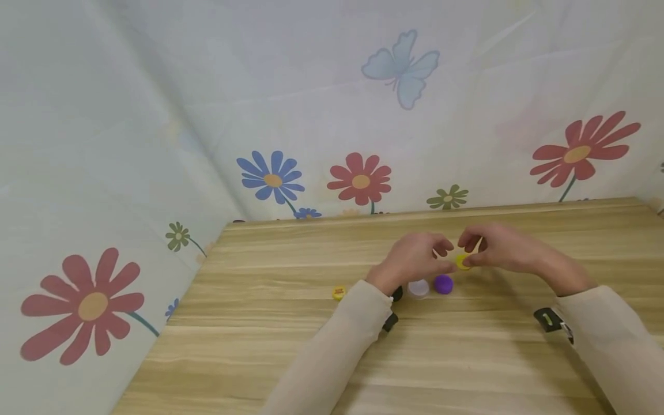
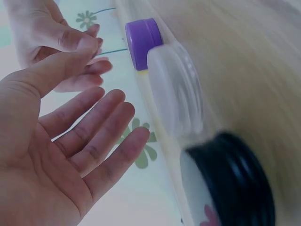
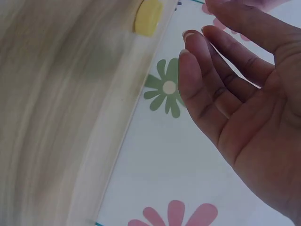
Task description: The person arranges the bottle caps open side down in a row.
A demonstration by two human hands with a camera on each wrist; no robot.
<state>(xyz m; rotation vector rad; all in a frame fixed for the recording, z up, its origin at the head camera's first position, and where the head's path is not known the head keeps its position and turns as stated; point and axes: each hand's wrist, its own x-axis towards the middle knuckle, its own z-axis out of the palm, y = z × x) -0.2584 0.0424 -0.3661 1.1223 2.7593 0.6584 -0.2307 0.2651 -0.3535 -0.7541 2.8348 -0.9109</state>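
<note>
My left hand (image 1: 415, 256) is held above a row of small round caps, fingers loosely spread and nothing between them. Facing it, my right hand (image 1: 500, 249) has its fingers softly bent, also holding nothing. A yellow cap (image 1: 463, 262) shows between the hands in the head view, overlapped by the right thumb; the right wrist view has a yellow cap (image 3: 149, 18) on the wood, apart from the fingers. Nearest the left hand lie a purple cap (image 2: 143, 44), a clear whitish lid (image 2: 175, 89) and a black-sided lid (image 2: 230, 179), which the left wrist mostly hides in the head view.
Another yellow cap (image 1: 339, 293), with red print on top, lies left of the left forearm. All of them rest on a wood-grain table (image 1: 280, 334). Behind it hangs a pale flower-patterned backdrop (image 1: 311, 104), close along the table's back edge.
</note>
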